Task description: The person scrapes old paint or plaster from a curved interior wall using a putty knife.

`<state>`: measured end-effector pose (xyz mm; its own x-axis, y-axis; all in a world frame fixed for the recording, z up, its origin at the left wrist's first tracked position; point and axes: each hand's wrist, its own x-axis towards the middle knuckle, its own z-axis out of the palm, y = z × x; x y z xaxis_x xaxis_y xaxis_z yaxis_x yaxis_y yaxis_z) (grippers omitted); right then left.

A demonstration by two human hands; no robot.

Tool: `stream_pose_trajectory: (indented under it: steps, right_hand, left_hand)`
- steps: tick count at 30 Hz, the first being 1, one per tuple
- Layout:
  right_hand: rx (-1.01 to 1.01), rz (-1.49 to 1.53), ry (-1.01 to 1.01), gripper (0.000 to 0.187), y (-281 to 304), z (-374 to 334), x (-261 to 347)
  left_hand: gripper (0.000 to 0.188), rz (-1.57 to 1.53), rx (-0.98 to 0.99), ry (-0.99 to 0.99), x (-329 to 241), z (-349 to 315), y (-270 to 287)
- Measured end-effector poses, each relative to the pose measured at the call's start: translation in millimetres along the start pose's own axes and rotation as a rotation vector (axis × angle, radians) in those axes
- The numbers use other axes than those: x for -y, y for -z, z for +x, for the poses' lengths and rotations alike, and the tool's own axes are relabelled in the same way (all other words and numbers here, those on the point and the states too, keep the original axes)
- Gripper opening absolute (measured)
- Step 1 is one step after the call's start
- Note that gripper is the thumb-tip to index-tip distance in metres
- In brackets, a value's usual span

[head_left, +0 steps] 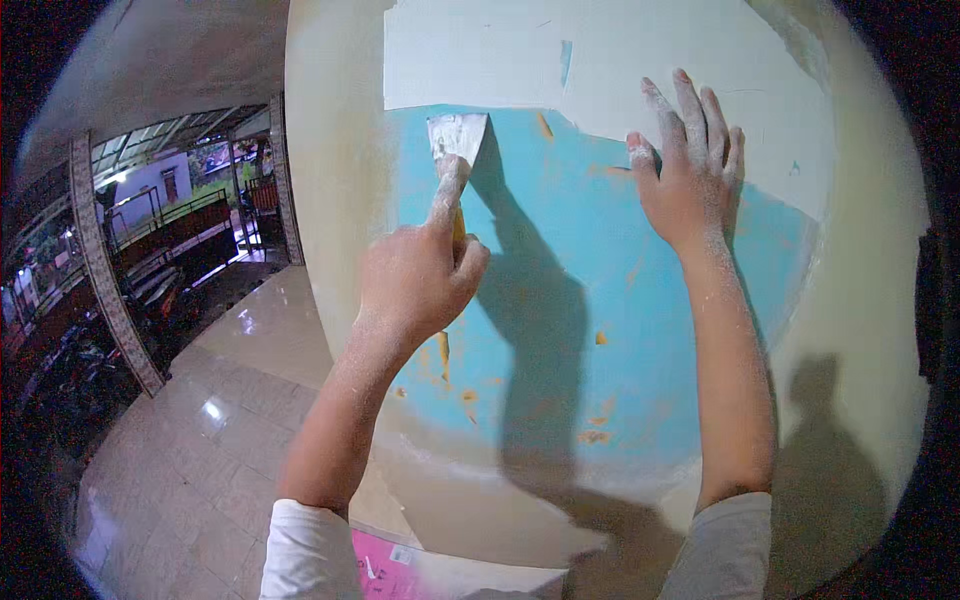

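My left hand (415, 275) is closed round the handle of a putty knife (459, 132), its index finger stretched along the back of the blade. The blade is smeared white and its wide edge sits just under the lower border of a white layer (480, 60) on the wall. Below that border lies a bare turquoise patch (630, 270) with small ochre chips. My right hand (690, 170) rests flat with fingers spread, over the edge between white layer and turquoise. White dust coats both hands.
Cream wall (345, 200) surrounds the patch. Beneath it is a pink and white sheet or board (390, 565). Shiny floor tiles (215, 430) spread out at left, with a pillar (110, 270) and a railing beyond. My arms cast shadows on the wall.
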<state>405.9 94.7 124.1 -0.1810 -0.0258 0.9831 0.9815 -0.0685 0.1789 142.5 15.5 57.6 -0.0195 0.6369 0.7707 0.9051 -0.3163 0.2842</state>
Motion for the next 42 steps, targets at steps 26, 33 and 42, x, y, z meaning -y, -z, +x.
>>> stream_pose_trajectory:
  steps: [26, 33, 42]
  right_hand:
    - [-0.06, 0.092, 0.042, 0.056, -1.0, 2.1, -5.6]
    - [-0.064, 0.113, 0.052, 0.057, -0.8, 4.1, -9.5]
    - [-0.068, 0.104, 0.038, 0.058, -4.0, 3.2, -9.1]
  left_hand:
    - [0.078, 0.078, 0.014, -0.066, -11.1, 2.5, -3.1]
    - [0.077, 0.089, 0.012, -0.052, -14.6, 5.3, -4.3]
    - [0.077, 0.04, 0.018, -0.08, -15.3, 10.0, -0.8]
